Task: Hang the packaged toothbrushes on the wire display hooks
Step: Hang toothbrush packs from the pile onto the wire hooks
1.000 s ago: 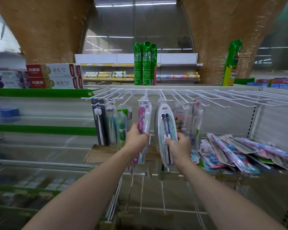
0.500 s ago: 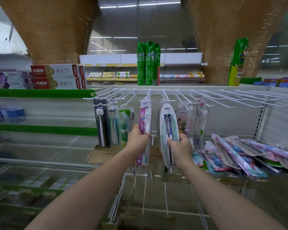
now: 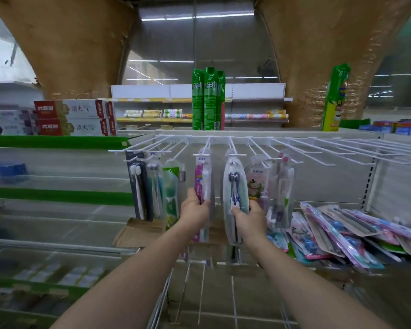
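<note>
A row of white wire display hooks point(image 3: 294, 148) juts from the shelf back. My left hand point(image 3: 195, 211) grips a pink-and-white packaged toothbrush point(image 3: 202, 179) whose top sits at a hook tip. My right hand point(image 3: 249, 218) grips an oval pale-green pack with two dark toothbrushes point(image 3: 235, 184), its top at the neighbouring hook. More packs hang to the left point(image 3: 140, 186) and to the right point(image 3: 282, 186). A heap of loose toothbrush packs point(image 3: 347, 233) lies on the shelf at the right.
Green tall boxes point(image 3: 208, 98) stand on the top shelf, with toothpaste cartons point(image 3: 74, 117) to the left. Several hooks to the right hang bare. A flattened cardboard piece point(image 3: 140, 231) lies under the hanging packs. Wire racks point(image 3: 199, 293) extend below my arms.
Both hands have stayed on their packs at the hooks; the view has shifted slightly, and the packs sit a little higher against the hook tips.
</note>
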`<action>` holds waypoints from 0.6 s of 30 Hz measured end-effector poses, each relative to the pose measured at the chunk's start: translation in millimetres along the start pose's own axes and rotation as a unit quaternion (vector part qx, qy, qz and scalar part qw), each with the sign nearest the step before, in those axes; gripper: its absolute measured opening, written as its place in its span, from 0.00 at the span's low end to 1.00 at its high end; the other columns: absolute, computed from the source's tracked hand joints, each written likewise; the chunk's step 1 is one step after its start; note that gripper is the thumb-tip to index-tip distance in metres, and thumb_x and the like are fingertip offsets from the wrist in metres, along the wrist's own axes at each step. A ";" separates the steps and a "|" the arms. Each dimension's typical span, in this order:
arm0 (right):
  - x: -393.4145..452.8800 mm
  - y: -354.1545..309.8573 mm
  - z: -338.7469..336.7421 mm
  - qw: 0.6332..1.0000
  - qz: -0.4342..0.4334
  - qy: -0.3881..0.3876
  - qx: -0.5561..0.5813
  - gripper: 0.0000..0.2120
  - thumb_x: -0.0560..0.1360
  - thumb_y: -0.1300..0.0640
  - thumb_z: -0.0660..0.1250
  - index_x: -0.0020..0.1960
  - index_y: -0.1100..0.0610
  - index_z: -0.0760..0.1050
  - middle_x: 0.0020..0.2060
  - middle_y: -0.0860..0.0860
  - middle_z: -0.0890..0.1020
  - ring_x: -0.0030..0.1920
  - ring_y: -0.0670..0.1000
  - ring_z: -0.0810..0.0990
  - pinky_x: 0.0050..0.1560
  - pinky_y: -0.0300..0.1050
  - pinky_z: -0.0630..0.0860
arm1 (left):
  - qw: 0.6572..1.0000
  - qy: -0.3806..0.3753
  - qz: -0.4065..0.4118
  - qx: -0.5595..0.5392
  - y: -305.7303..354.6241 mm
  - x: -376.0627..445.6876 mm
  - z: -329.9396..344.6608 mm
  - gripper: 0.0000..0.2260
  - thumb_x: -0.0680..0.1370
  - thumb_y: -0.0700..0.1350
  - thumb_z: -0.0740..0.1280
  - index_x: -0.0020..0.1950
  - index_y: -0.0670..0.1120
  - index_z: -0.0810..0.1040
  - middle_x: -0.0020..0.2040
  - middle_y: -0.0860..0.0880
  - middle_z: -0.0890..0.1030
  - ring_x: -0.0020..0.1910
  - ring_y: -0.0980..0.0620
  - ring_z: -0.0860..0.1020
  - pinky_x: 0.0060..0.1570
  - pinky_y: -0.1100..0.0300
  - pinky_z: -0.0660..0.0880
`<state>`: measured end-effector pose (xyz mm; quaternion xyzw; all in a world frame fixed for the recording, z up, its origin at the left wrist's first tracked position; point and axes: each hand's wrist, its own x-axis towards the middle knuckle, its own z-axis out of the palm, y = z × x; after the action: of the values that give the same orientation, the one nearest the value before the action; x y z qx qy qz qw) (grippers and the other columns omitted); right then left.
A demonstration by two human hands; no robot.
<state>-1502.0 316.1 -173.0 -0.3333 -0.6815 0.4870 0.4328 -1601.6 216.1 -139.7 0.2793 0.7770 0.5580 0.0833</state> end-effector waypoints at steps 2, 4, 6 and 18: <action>3.1 3.0 2.8 1.000 -0.002 0.001 -0.004 0.05 0.79 0.55 0.68 0.55 0.52 0.76 0.46 0.49 0.81 0.47 0.53 0.79 0.43 0.44 0.72 | 1.000 0.004 -0.011 0.004 0.8 6.1 3.4 0.12 0.83 0.44 0.64 0.65 0.47 0.69 0.60 0.44 0.78 0.60 0.41 0.77 0.65 0.42 0.75; 7.8 5.8 6.5 1.000 0.002 0.002 -0.009 0.04 0.79 0.54 0.67 0.53 0.52 0.76 0.45 0.49 0.81 0.47 0.53 0.79 0.45 0.45 0.73 | 1.000 0.007 -0.022 0.006 3.7 10.8 5.7 0.12 0.83 0.44 0.64 0.66 0.46 0.69 0.61 0.44 0.78 0.61 0.41 0.77 0.66 0.44 0.73; 14.1 6.9 11.0 1.000 0.007 0.009 -0.026 0.04 0.79 0.54 0.67 0.52 0.53 0.75 0.45 0.50 0.81 0.47 0.53 0.79 0.47 0.47 0.75 | 1.000 0.008 -0.021 0.020 4.4 16.3 7.9 0.13 0.84 0.44 0.64 0.67 0.45 0.69 0.61 0.44 0.78 0.62 0.41 0.77 0.66 0.45 0.73; 40.8 15.1 21.7 1.000 -0.004 -0.013 -0.009 0.03 0.80 0.53 0.67 0.53 0.51 0.76 0.46 0.48 0.82 0.51 0.54 0.80 0.57 0.55 0.78 | 1.000 0.001 0.013 0.015 -4.0 43.6 16.7 0.12 0.84 0.43 0.63 0.68 0.45 0.69 0.61 0.45 0.78 0.56 0.47 0.75 0.60 0.50 0.72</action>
<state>-1537.8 348.3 -179.9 -0.3282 -0.6929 0.4830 0.4229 -1631.8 251.9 -141.5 0.2903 0.7817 0.5473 0.0714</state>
